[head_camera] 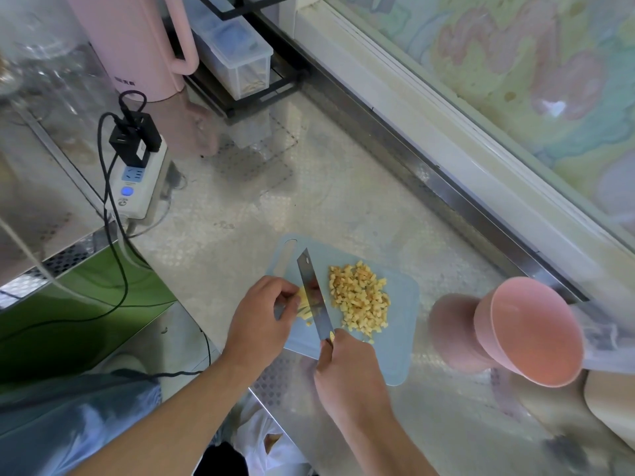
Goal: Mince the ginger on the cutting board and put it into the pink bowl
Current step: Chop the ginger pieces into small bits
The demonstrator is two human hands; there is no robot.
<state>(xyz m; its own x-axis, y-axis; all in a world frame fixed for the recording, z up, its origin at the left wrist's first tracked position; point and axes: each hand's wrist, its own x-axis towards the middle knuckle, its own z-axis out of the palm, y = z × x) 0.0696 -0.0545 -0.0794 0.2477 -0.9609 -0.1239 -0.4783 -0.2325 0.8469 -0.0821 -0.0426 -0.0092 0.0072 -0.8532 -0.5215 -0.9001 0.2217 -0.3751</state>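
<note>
- The steel counter (240,201) fills the middle of the frame, with a window ledge running along the right edge.
- A pink kettle (137,46) stands at the upper left; there is small dark writing near its base, too blurred to read.
- The pink bowl (529,333) sits at the right of the frame, empty, well apart from the hands and just off the right edge of the cutting board (395,352).
- The cutting board, pale blue, lies low in the centre, its handle slot pointing to the upper left.
- A white power strip (135,187) at the left carries a blue button and some marks; I cannot make out any words on it.
- The right hand (347,369) is closed round the handle of the knife (314,297), whose long blade runs from lower right to upper left across the board.
- The left hand (261,317) pinches the uncut ginger (305,300) narrowly, fingertips curled just left of the blade.
- The diced ginger (359,300) lies heaped right of the blade, on the bowl side.
- The blade stands between the two lots of ginger: the uncut piece touches its left face, so the next cuts likely fall there.
- The right hand is nearer the bowl, which probably suits scraping the pile rightward off the board.
</note>
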